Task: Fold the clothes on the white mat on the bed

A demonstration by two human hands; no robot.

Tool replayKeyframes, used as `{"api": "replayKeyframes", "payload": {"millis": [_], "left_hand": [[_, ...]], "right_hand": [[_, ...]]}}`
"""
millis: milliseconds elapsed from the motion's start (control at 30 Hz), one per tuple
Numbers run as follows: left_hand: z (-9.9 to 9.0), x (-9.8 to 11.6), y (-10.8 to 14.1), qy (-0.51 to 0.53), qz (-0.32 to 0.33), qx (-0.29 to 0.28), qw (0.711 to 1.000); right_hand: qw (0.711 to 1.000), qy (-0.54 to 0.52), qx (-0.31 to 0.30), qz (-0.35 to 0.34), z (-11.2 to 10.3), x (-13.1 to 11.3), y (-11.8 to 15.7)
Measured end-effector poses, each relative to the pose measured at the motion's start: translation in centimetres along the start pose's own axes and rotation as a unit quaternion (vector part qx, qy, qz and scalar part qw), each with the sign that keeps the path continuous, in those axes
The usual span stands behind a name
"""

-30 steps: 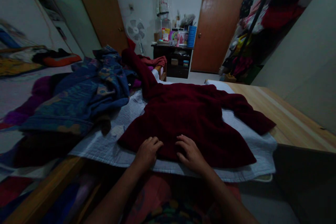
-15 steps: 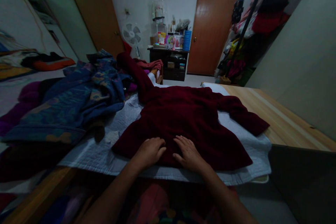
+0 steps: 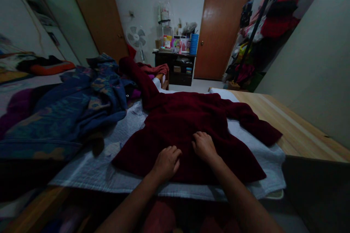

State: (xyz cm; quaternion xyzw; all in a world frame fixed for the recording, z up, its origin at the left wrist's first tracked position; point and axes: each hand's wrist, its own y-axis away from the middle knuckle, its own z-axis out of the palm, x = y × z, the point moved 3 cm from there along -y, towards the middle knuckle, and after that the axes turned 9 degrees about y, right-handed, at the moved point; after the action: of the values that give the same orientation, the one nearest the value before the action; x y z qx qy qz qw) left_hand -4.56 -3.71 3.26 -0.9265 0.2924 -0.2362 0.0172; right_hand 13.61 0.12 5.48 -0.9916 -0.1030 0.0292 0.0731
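Note:
A dark red long-sleeved top (image 3: 188, 116) is spread out in front of me on a pale quilted cloth (image 3: 120, 165). Its left sleeve stretches away toward the far side, while the other one reaches out over a wooden board. On the lower part of the top rests my left hand (image 3: 167, 162), its fingers slightly bent and touching the fabric. My right hand (image 3: 204, 146) lies a little farther up, palm down with loosely bent fingers. Neither hand visibly grips any cloth. The undersides of both hands are hidden.
A heap of blue patterned clothes (image 3: 82, 105) lies to the left of the top. The light wooden board (image 3: 262, 107) runs along the right by the wall. Farther back are a white fan (image 3: 136, 37), a dark cabinet (image 3: 175, 67) and hanging bags (image 3: 280, 18).
Both hands have slid over the top, to the right and, for my right hand, farther up the fabric. Their fingers are more bent. The top keeps its shape.

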Motion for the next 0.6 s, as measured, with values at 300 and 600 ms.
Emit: {"api": "replayKeyframes", "payload": {"millis": [300, 600], "left_hand": [[0.3, -0.2, 0.2, 0.001, 0.04, 0.073, 0.997], [0.8, -0.6, 0.5, -0.023, 0.015, 0.077, 0.997]], "right_hand": [[0.995, -0.015, -0.022, -0.093, 3.3, -2.1, -4.1], [1.0, -0.003, -0.02, 0.009, 3.9, 1.7, -7.8]]}}
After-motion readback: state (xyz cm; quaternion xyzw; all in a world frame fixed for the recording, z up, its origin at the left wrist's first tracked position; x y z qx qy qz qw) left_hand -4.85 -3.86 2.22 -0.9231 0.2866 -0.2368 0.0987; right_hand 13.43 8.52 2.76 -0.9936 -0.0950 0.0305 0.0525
